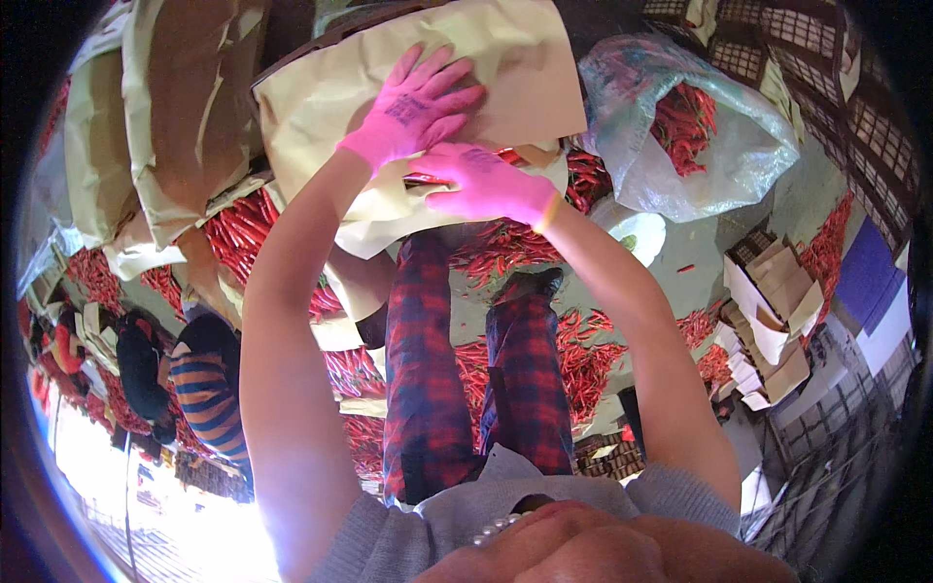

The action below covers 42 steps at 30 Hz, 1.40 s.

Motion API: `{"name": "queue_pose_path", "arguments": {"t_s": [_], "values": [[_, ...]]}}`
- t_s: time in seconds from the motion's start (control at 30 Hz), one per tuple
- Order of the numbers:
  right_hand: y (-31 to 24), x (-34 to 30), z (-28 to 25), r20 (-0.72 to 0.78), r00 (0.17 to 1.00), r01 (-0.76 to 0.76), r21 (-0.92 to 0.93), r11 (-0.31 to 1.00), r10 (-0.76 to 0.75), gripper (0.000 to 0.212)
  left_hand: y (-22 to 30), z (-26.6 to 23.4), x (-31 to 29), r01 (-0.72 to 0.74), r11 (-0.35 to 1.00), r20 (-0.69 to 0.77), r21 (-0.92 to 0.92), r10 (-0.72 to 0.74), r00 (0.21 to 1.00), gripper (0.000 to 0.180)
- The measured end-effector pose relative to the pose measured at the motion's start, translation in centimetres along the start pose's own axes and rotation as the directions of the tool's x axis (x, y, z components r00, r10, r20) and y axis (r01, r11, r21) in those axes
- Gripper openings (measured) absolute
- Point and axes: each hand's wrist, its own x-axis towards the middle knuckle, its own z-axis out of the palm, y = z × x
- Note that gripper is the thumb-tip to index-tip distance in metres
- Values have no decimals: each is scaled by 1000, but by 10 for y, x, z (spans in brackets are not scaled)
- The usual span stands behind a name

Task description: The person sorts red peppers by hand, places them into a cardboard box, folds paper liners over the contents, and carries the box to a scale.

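My left hand [416,109], in a pink glove, lies flat with fingers spread on a sheet of brown paper [326,112] that covers a crate in front of me. Just below its wrist, my right hand [486,183], also in a pink glove, reaches leftward across the near edge of the paper with its fingers stretched out. Red chili peppers [428,179] show in the gap between the paper's folds, beside the right hand's fingers. The crate's contents under the paper are mostly hidden.
At the right stands a clear plastic bag [641,146] with red chilies inside. A white bowl [641,236] sits below it. Paper-lined crates [190,117] of chilies line the left. Loose chilies [583,374] cover the floor around my legs. Folded cardboard [768,291] lies at the right.
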Motion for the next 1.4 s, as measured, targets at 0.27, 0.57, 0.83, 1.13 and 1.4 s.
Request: {"name": "queue_pose_path", "arguments": {"t_s": [0.27,0.57,0.83,1.13,1.4], "values": [[89,-33,-61,-113,661,149,989,18,742,39,20,13,4,-169,985,-37,16,170,985,57],[33,-127,45,-124,510,-282,911,302,851,44,34,21,8,-158,987,122,24,154,980,62],[18,-61,161,36,471,333,918,-216,881,26,35,17,15,-202,977,86,61,196,977,63],[44,-45,119,-100,372,471,877,-95,923,27,32,16,15,-235,970,183,67,219,958,73],[24,-39,129,-195,498,299,953,44,845,23,19,31,10,-279,956,198,94,257,946,50]]}}
